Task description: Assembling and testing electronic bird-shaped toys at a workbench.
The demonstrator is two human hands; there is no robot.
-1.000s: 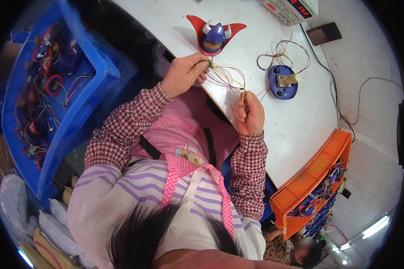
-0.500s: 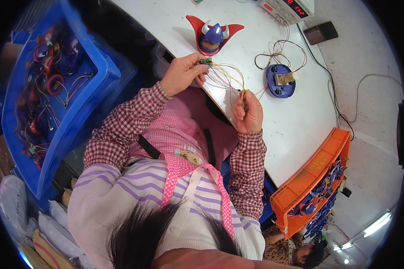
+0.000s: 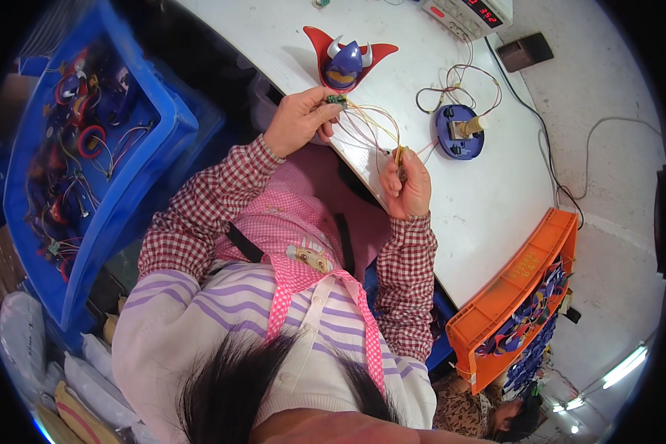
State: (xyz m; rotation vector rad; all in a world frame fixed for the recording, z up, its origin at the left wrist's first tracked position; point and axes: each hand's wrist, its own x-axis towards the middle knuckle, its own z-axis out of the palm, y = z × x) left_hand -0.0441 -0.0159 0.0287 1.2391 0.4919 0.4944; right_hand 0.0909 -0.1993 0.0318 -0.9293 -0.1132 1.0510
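My left hand point(image 3: 304, 117) is closed over the table's near edge, pinching a small green circuit board point(image 3: 336, 99). Thin coloured wires point(image 3: 374, 113) loop from the board across to my right hand point(image 3: 407, 181). Between the right thumb and fingers is a small yellowish round piece point(image 3: 400, 155), mostly covered, so its kind is unclear. Just beyond my left hand stands a toy figure point(image 3: 343, 68) with a purple head, silver horns and a red flared collar. Right of my right hand lies a purple oval base point(image 3: 459, 132) with a metal part and a pale cylinder on it.
A power supply point(image 3: 468, 16) with a red display stands at the far right of the white table point(image 3: 488, 214). Left is a blue bin point(image 3: 166, 122) of wired parts. An orange crate point(image 3: 507, 285) of purple pieces stands at right, near another person point(image 3: 462, 407).
Both hands keep their hold on the board, wires and yellowish piece, almost unmoved. The tabletop things appear shifted slightly left and up in the view.
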